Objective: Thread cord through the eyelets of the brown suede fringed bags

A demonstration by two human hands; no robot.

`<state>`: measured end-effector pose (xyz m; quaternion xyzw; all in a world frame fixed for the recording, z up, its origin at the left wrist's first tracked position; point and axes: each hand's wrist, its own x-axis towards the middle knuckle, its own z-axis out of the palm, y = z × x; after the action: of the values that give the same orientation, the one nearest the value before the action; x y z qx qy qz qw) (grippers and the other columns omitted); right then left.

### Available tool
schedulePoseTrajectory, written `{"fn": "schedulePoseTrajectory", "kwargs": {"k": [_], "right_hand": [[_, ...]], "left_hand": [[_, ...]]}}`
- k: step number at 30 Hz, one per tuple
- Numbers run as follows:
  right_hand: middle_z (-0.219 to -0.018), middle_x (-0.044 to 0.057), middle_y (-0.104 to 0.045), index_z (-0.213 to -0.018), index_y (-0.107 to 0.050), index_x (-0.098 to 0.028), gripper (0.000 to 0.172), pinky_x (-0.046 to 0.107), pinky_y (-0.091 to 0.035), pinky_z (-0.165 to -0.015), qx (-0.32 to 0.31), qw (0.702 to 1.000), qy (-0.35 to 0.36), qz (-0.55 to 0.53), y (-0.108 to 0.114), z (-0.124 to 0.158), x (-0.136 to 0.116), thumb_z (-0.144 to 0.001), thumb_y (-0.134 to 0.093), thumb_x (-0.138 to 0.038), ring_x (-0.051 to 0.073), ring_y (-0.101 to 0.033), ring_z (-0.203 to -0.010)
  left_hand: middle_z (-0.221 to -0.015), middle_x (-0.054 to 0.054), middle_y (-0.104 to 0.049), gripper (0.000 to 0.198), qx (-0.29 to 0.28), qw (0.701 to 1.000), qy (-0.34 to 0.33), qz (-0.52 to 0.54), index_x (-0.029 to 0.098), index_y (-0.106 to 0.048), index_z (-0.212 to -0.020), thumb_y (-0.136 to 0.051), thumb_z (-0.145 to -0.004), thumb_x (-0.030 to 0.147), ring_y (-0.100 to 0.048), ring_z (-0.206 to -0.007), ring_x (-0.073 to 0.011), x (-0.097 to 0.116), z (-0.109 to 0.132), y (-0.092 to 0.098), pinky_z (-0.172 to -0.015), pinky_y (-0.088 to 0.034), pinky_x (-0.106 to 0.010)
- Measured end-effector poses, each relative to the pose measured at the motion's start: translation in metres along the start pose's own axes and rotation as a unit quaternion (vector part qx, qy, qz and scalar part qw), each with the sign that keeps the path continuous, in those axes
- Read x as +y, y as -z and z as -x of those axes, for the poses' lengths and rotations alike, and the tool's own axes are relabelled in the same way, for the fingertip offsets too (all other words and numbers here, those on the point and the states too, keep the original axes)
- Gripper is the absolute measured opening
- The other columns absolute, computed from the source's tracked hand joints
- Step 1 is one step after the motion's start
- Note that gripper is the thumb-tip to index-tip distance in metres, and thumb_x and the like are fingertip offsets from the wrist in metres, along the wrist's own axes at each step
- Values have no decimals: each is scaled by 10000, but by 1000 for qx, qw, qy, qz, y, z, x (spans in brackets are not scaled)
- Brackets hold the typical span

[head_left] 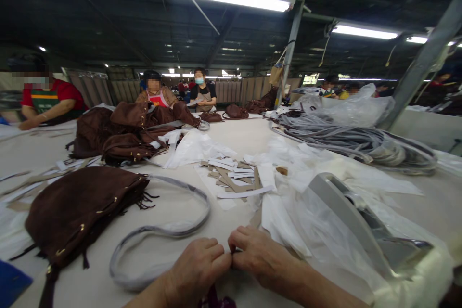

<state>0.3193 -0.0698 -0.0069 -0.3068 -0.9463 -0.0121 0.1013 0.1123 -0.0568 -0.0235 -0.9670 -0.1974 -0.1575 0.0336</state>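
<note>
My left hand [199,263] and my right hand [255,252] meet at the bottom centre, close to the table's near edge. Fingers of both are pinched together around a small dark piece, mostly hidden between the fingertips. To the left lies a brown handbag [81,211] with gold eyelets and fringed ties. Its strap [200,197], wrapped in grey plastic, curves across the table behind and beside my left hand. Flat strips of white and grey card [234,175] lie beyond my hands. A dark purple bit of cloth [216,301] shows below them.
A grey tape dispenser [355,221] stands at right among crumpled white sheets [288,221]. Farther back are a heap of brown bags [126,130] and a bundle of grey wrapped straps [361,142]. Several people work across the table. A metal post [290,53] rises behind.
</note>
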Motion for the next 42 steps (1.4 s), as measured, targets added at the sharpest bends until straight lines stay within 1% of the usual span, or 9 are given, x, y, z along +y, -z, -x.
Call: {"fn": "schedulePoseTrajectory", "kwargs": {"k": [8, 14, 18, 23, 31, 34, 38, 40, 42], "right_hand": [[-925, 7, -617, -785, -671, -193, 121, 248, -390, -746, 17, 987, -116, -109, -2, 9, 2, -880, -597, -196, 141, -547, -844], [-986, 39, -621, -821, -660, -194, 62, 314, -413, -746, 11, 988, -145, -58, 6, 12, -9, -858, -614, -213, 202, -561, -876], [-898, 84, -624, -829, -634, -161, 32, 338, -417, -659, 51, 985, -157, 43, -12, 5, -26, -818, -631, -130, 234, -559, -787], [-923, 59, -623, -870, -616, -151, 183, 261, -432, -622, 23, 969, -238, -66, -31, 0, -27, -831, -510, -7, 175, -596, -751], [-933, 46, -640, -872, -619, -168, 222, 233, -428, -768, -18, 985, -44, -166, 1, 11, 8, -909, -430, -58, 155, -569, -883], [-962, 55, -640, -909, -621, -164, 168, 259, -439, -779, -42, 985, -73, -152, 4, 6, 5, -865, -488, -70, 180, -577, -894], [-1031, 103, -628, -983, -608, -126, 196, 284, -466, -753, -59, 969, -190, -147, -5, 2, -12, -804, -539, -87, 208, -600, -868], [-1003, 92, -637, -964, -609, -129, 187, 264, -460, -746, -50, 966, -189, -172, -8, 4, -13, -842, -483, -64, 190, -602, -864], [-965, 70, -643, -924, -608, -146, 164, 246, -447, -753, -35, 971, -138, -195, -7, 7, -7, -870, -472, -71, 176, -594, -876]], "left_hand": [[-847, 4, -593, 63, -86, 996, -36, -8, 202, -513, -863, -551, -875, 154, -508, -729, -149, -6, -11, 13, -619, -360, -274], [-800, 1, -581, 124, -57, 995, 75, 12, 210, -521, -840, -547, -807, 93, -520, -720, -157, 5, -12, -7, -622, -381, -257], [-803, -25, -604, 140, -26, 988, 150, 23, 196, -526, -807, -554, -765, 65, -531, -716, -176, 17, -11, -19, -626, -398, -269], [-827, -33, -622, 141, -31, 983, 177, 24, 191, -543, -808, -527, -795, 52, -546, -729, -183, 19, -11, -18, -635, -404, -277], [-839, 6, -606, 72, -129, 985, 112, 32, 220, -579, -877, -558, -882, 152, -552, -731, -151, -4, -13, 17, -606, -386, -245], [-868, -20, -618, 81, -162, 979, 123, 7, 197, -580, -873, -531, -884, 134, -558, -757, -172, 1, -21, 11, -646, -424, -266], [-959, -62, -633, 135, -158, 968, 194, 10, 168, -569, -943, -595, -821, 118, -570, -848, -222, 17, -24, -4, -712, -470, -320], [-931, -49, -630, 103, -146, 970, 196, 13, 179, -572, -921, -592, -836, 126, -570, -817, -207, 18, -20, -5, -692, -468, -306], [-882, -27, -618, 52, -133, 975, 176, 12, 199, -577, -908, -596, -864, 177, -563, -775, -189, 14, -14, 0, -658, -455, -285]]}}
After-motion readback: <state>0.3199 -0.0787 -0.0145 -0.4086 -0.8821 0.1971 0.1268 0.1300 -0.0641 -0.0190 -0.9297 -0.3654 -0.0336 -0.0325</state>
